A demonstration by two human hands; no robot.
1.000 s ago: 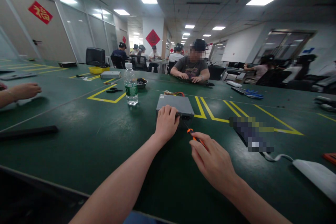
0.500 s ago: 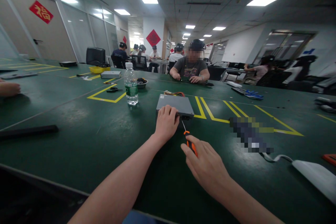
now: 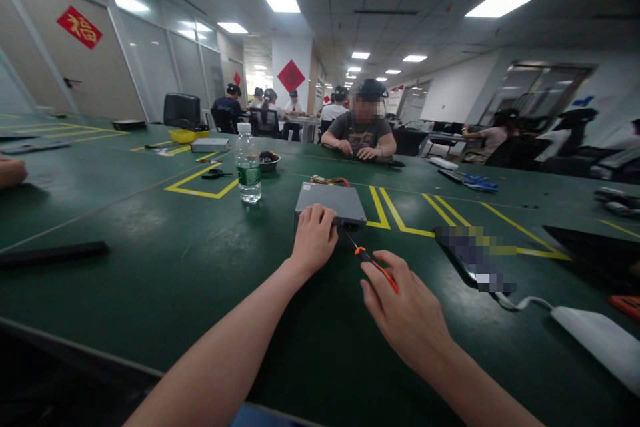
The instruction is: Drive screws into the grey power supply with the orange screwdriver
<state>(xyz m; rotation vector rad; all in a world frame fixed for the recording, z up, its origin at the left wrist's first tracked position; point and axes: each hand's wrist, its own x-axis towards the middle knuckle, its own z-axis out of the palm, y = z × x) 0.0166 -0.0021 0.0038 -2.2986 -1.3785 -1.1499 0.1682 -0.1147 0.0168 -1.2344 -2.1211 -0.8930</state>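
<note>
A grey metal computer power supply [image 3: 333, 199] rests on the green table in front of me, its coloured cables [image 3: 330, 181] bunched behind it. My left hand [image 3: 315, 237] is closed over the near left edge of the box, thumb at the front face beside a dark socket. In my right hand [image 3: 405, 297] is a screwdriver [image 3: 375, 265] with an orange and black handle. Its thin shaft points up and left toward the front of the power supply; whether the tip touches it I cannot tell.
A water bottle [image 3: 249, 167] stands left of the box, a metal bowl [image 3: 269, 161] behind it. To the right lie a phone-like slab [image 3: 463, 260], partly blurred out, and a white cabled device [image 3: 595, 337]. A black bar [image 3: 55, 254] lies left. Opposite sits a person [image 3: 363, 127].
My right hand has shifted right and slightly down, and the screwdriver now slants more to the left. My left hand keeps its hold on the power supply.
</note>
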